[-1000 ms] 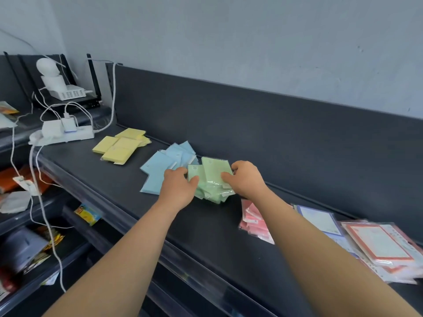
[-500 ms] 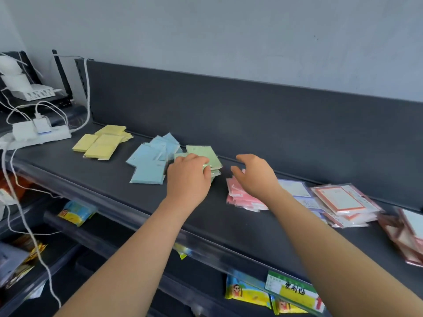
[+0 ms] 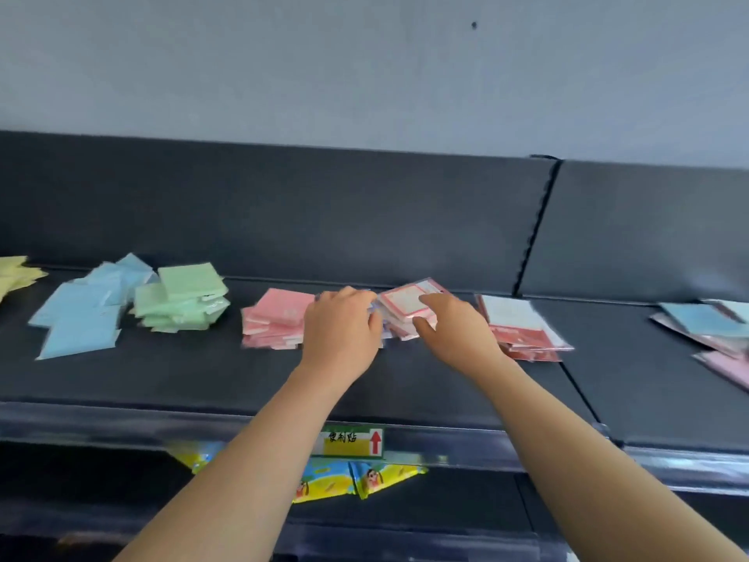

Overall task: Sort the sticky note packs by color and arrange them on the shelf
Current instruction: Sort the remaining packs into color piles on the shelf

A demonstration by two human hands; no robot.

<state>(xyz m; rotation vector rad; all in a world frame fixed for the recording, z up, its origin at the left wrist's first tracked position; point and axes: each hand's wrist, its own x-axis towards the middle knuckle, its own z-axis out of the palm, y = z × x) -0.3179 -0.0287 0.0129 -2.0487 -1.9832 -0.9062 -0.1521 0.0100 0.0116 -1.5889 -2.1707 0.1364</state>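
Sorted piles lie along the dark shelf: yellow packs at the far left, blue packs, green packs, then pink packs. To their right sits a stack of red-bordered white packs. My left hand rests against that stack's left side and my right hand curls over its right front corner, both gripping it. The image is blurred.
More wrapped packs lie to the right: a red and white pile and blue and pink ones at the far right. A price label sits on the shelf's front rail. Colourful packets hang on the shelf below.
My view has swung right. Both hands left the green pile, passed over the pink packs and now close on the red-bordered stack.
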